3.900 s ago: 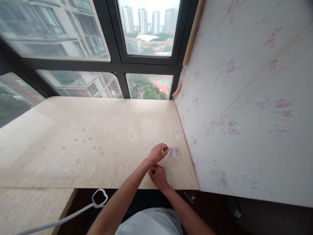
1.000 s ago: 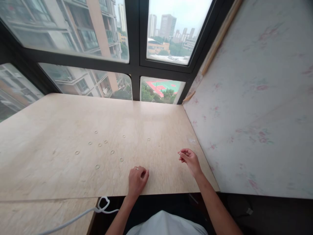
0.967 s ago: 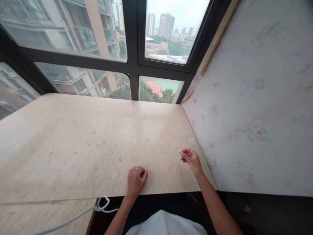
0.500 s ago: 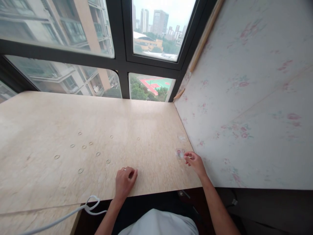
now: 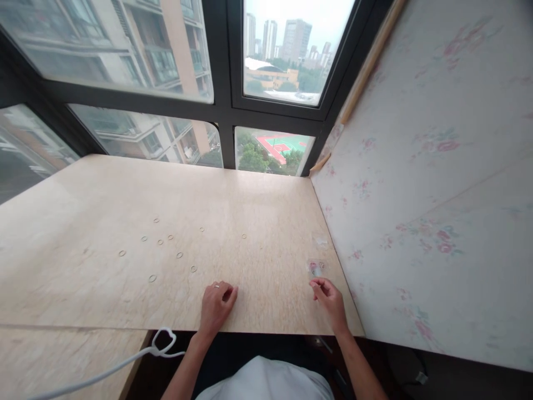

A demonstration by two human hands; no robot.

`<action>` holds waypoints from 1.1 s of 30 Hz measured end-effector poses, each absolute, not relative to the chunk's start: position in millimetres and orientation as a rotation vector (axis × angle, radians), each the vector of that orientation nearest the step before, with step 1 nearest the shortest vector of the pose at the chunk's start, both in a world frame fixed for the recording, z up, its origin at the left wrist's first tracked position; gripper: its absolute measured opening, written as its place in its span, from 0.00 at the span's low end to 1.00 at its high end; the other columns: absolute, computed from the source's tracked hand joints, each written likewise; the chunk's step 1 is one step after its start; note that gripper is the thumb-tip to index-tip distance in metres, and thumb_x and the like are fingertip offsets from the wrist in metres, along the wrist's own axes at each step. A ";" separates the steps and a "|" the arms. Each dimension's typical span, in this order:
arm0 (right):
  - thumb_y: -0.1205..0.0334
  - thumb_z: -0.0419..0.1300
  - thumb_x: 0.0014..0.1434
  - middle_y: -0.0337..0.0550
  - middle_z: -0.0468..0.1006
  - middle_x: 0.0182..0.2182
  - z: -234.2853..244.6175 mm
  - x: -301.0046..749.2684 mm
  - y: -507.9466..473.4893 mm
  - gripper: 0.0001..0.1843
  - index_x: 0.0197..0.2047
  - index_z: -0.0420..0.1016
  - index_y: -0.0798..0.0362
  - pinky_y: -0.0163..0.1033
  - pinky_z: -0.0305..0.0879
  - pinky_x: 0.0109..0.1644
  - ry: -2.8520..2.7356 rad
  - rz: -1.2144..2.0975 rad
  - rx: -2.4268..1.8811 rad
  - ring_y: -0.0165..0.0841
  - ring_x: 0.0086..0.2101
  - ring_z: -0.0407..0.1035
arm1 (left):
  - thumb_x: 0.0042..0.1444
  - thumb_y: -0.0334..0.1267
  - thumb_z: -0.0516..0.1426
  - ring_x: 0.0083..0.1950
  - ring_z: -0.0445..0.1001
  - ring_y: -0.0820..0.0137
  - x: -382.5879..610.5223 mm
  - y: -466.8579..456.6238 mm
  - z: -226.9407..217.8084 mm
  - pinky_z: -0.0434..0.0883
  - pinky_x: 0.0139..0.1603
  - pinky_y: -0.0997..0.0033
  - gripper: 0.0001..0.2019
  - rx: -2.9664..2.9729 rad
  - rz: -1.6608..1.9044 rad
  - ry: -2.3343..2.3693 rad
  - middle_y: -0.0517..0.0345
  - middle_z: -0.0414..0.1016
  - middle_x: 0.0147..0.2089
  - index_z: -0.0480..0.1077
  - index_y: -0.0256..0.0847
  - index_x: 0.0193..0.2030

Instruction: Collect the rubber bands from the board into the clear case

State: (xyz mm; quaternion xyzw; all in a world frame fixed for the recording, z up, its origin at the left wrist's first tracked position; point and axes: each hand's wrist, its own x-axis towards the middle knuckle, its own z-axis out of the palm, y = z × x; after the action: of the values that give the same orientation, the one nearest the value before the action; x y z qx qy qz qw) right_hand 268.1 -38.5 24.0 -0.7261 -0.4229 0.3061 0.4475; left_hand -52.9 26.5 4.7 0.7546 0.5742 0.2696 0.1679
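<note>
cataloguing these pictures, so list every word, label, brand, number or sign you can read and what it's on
No text can be read anywhere in this view.
Small clear plastic packet by the right hand: reddish and dark marks, too small to tell whether they are print.
Small white piece by the dark cable, lower right: too small and blurred to tell whether it bears lettering.

I could read no lettering, brand, number or sign from my end; the small clear plastic item (image 5: 317, 268) on the worktop (image 5: 266, 211) was too small for me to make out any print.
</note>
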 end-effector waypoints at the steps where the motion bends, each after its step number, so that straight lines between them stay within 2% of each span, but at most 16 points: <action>1: 0.44 0.58 0.55 0.41 0.74 0.24 17.8 260.3 -41.9 0.20 0.35 0.75 0.55 0.36 0.66 0.28 -1.102 0.766 -1.786 0.33 0.23 0.68 | 0.59 0.44 0.51 0.30 0.67 0.68 -53.6 26.4 6.0 0.63 0.36 0.65 0.15 2.105 0.773 1.629 0.59 0.70 0.25 0.66 0.41 0.25; 6: 0.45 0.55 0.58 0.47 0.78 0.32 -4.6 241.7 -54.7 0.19 0.35 0.75 0.53 0.38 0.68 0.37 -1.403 0.555 -1.805 0.37 0.31 0.71 | 0.59 0.46 0.51 0.34 0.72 0.67 -67.4 37.3 18.7 0.69 0.37 0.67 0.13 1.738 0.933 1.715 0.55 0.74 0.32 0.69 0.40 0.32; 11: 0.44 0.53 0.59 0.47 0.78 0.31 -8.3 248.0 -54.5 0.21 0.36 0.75 0.53 0.38 0.68 0.34 -1.455 0.508 -1.850 0.37 0.28 0.71 | 0.57 0.45 0.51 0.41 0.75 0.64 -113.4 71.3 34.5 0.70 0.46 0.64 0.15 1.502 1.141 2.046 0.50 0.76 0.42 0.70 0.38 0.44; 13: 0.44 0.53 0.58 0.47 0.78 0.31 -8.5 249.4 -54.4 0.21 0.35 0.75 0.53 0.37 0.68 0.33 -1.476 0.491 -1.847 0.37 0.28 0.71 | 0.57 0.41 0.51 0.44 0.74 0.63 -135.9 87.3 39.7 0.69 0.49 0.64 0.15 1.548 1.022 2.196 0.48 0.76 0.44 0.70 0.36 0.47; 16: 0.42 0.53 0.57 0.46 0.79 0.29 -10.0 249.7 -55.2 0.22 0.35 0.75 0.53 0.37 0.68 0.32 -1.493 0.463 -1.859 0.37 0.26 0.72 | 0.57 0.37 0.51 0.49 0.72 0.61 -162.5 110.3 45.5 0.66 0.50 0.64 0.16 1.730 0.511 2.339 0.45 0.74 0.48 0.69 0.36 0.50; 18: 0.41 0.53 0.56 0.46 0.79 0.29 -11.4 249.9 -55.6 0.22 0.34 0.75 0.52 0.37 0.68 0.31 -1.497 0.451 -1.874 0.37 0.26 0.72 | 0.57 0.36 0.51 0.49 0.71 0.59 -173.0 123.9 48.4 0.67 0.46 0.65 0.14 1.810 0.241 2.310 0.45 0.74 0.47 0.71 0.37 0.47; 20: 0.41 0.53 0.56 0.46 0.79 0.29 -12.6 250.3 -55.6 0.23 0.34 0.75 0.52 0.37 0.68 0.31 -1.498 0.449 -1.880 0.37 0.26 0.72 | 0.56 0.35 0.52 0.47 0.71 0.60 -178.2 135.3 51.2 0.67 0.43 0.67 0.10 1.854 0.126 2.245 0.46 0.74 0.45 0.72 0.39 0.41; 23: 0.40 0.53 0.55 0.46 0.79 0.29 -13.8 251.0 -55.7 0.23 0.34 0.76 0.51 0.37 0.68 0.31 -1.490 0.460 -1.888 0.38 0.26 0.72 | 0.55 0.34 0.53 0.43 0.73 0.61 -179.0 147.4 55.7 0.66 0.40 0.68 0.08 1.901 0.029 2.151 0.47 0.75 0.41 0.73 0.39 0.34; 27: 0.38 0.54 0.54 0.46 0.79 0.29 -14.9 251.7 -56.5 0.24 0.33 0.76 0.51 0.38 0.68 0.31 -1.467 0.452 -1.896 0.38 0.26 0.72 | 0.53 0.30 0.52 0.40 0.73 0.60 -172.9 154.8 59.8 0.66 0.39 0.65 0.08 1.911 -0.077 2.098 0.45 0.76 0.39 0.73 0.37 0.32; 30: 0.38 0.54 0.54 0.47 0.79 0.29 -15.1 252.4 -56.8 0.24 0.34 0.76 0.51 0.37 0.68 0.31 -1.469 0.446 -1.889 0.38 0.26 0.72 | 0.49 0.30 0.54 0.39 0.73 0.59 -169.2 157.3 60.4 0.66 0.39 0.64 0.05 1.875 -0.098 2.096 0.43 0.75 0.37 0.72 0.36 0.29; 33: 0.39 0.54 0.55 0.46 0.79 0.29 -15.2 253.4 -56.4 0.24 0.33 0.76 0.52 0.37 0.68 0.30 -1.497 0.453 -1.863 0.37 0.25 0.72 | 0.44 0.31 0.57 0.38 0.73 0.60 -170.9 159.1 60.2 0.66 0.38 0.66 0.02 1.822 -0.060 2.070 0.46 0.75 0.34 0.71 0.36 0.26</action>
State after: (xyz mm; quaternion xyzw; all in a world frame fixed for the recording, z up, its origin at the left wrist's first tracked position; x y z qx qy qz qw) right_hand 253.4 -56.4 -15.2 -0.7183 -0.5771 0.1748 0.3471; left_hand -170.9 159.1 60.2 0.6484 0.7368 -0.0215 0.1904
